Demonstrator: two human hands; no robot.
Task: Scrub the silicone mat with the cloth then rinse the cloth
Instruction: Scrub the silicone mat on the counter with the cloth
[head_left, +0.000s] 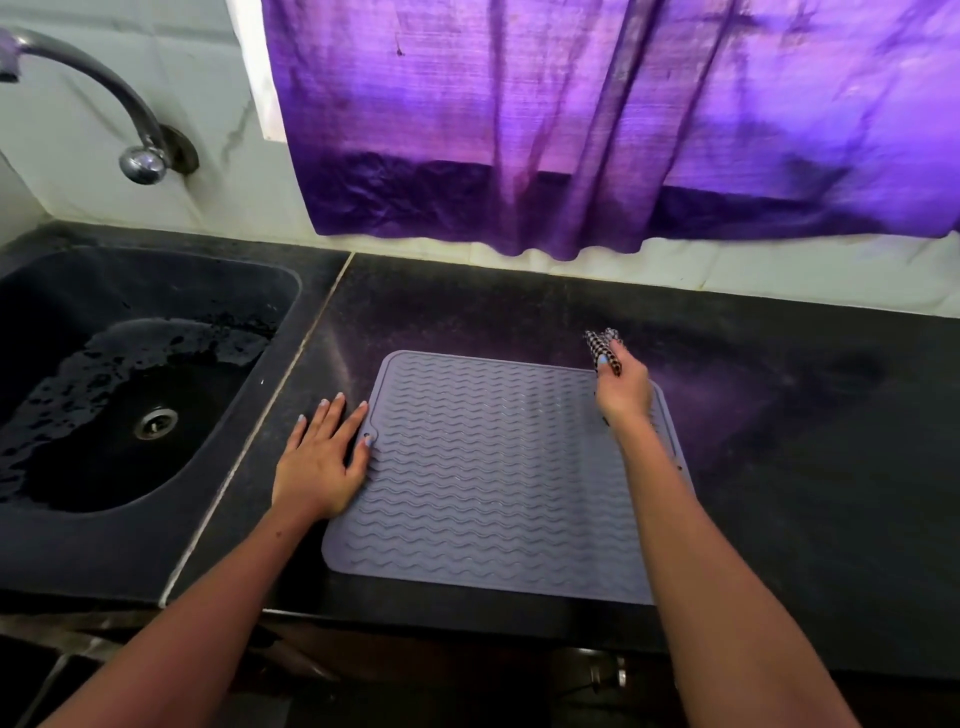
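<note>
one mat (498, 478), one cloth (602, 349), two hands (623, 387)

Matt ribbed silicone mat (493, 478); polished stone counter (805, 415); shiny metal tap (104, 88).

No writing, label, brand, number or sign can be read on anything in view.
</note>
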